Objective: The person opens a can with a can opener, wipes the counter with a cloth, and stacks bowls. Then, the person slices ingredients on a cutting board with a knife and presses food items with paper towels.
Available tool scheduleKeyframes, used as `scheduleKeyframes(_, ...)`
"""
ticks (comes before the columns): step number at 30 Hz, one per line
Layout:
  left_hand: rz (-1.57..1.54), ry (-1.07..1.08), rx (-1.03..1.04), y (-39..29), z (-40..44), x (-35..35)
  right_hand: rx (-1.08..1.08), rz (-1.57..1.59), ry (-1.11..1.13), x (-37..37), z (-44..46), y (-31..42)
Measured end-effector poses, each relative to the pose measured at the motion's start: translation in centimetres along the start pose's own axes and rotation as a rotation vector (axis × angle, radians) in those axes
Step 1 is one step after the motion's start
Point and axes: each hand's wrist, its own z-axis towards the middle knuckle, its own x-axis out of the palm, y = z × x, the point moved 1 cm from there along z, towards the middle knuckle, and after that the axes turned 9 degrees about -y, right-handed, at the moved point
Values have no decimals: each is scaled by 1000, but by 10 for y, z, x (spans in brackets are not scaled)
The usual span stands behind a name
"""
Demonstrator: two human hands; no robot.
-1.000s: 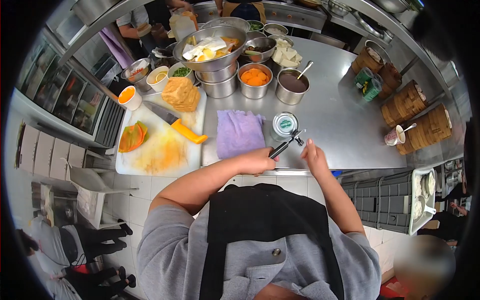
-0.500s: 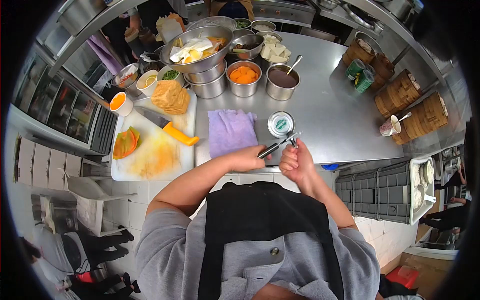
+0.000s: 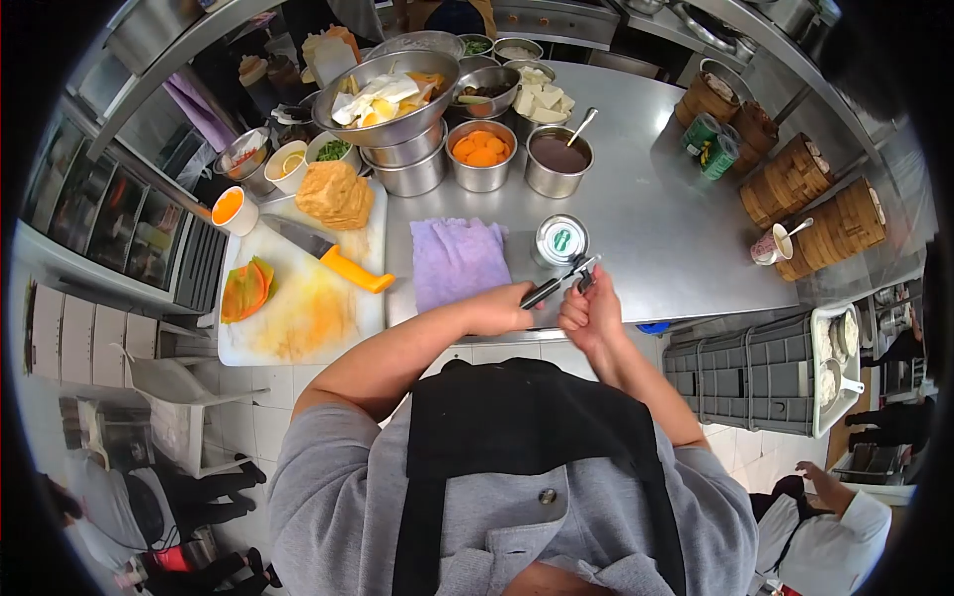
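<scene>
A silver-topped can (image 3: 548, 248) with a green mark on its lid stands near the counter's front edge. A can opener (image 3: 544, 292) with black grips reaches its near rim. My left hand (image 3: 502, 310) is closed round one black handle. My right hand (image 3: 588, 309) is closed at the opener's other side, fingers curled by its turning end; they cover part of it. Just left of the can lies a folded purple cloth (image 3: 455, 260).
On the left, a cutting board (image 3: 338, 333) bears a yellow-handled knife (image 3: 353, 270), a block of golden fried-looking food (image 3: 335, 196) and peel (image 3: 247, 290). Metal pots (image 3: 481, 171) stand behind; bamboo steamers (image 3: 830, 238) and green cans (image 3: 719, 156) are right. Another person (image 3: 835, 531) is at lower right.
The mark on the can's lid sits at a different angle, and the opener is tilted slightly differently. My right hand has shifted a little. A person has come into view at lower right.
</scene>
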Motion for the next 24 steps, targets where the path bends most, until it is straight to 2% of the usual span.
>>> scheduleKeyframes(2, 175, -44, 115, 4, 4, -6, 65, -64, 101, -3, -2, 17)
scheduleKeyframes(6, -122, 7, -63, -21, -7, -3, 173, -155, 253, -9, -10, 32)
scheduleKeyframes(8, -121, 13, -80, -21, 0, -4, -1189, -1300, -321, -15, -19, 37)
scheduleKeyframes(10, -157, 24, -142, -26, 2, -2, -1108, -1421, -278, -3, -33, 43)
scheduleKeyframes(12, -133, 56, -143, -23, 6, -2, -1197, -1694, -315, 2, -20, 43)
scheduleKeyframes(13, -138, 52, -150, -25, 4, -3, -1313, -1671, -288, -1, -12, 43)
scheduleKeyframes(14, -145, 48, -158, -26, 3, -3, -1313, -1670, -293, 0, -6, 34)
scheduleKeyframes(16, -96, 63, -96, -21, 1, -10, -974, -716, -191, 13, -1, 16)
scheduleKeyframes(17, -53, 78, -37, -17, 0, -14, -335, -301, -313, 20, -1, 0)
scheduleKeyframes(18, -49, 86, -37, -12, 1, -18, 40, 229, 5, 32, -18, -3)
scheduleKeyframes(19, 50, 67, 19, -8, 3, -22, 141, 274, 61, 33, -20, -1)
scheduleKeyframes(20, 148, 50, 78, -3, 6, -27, 116, 202, 62, 32, -18, 2)
scheduleKeyframes(21, -51, 145, 9, 5, 11, -33, 61, 75, 45, 25, -17, 8)
scheduleKeyframes(22, -51, 157, 2, -4, 4, -32, -17, -97, 10, 18, -14, 14)
scheduleKeyframes(23, -98, 136, -55, -14, -2, -30, -153, -346, -75, 10, -12, 19)
scheduleKeyframes(24, -143, 111, -107, -23, -4, -30, -511, -759, -232, 11, -17, 23)
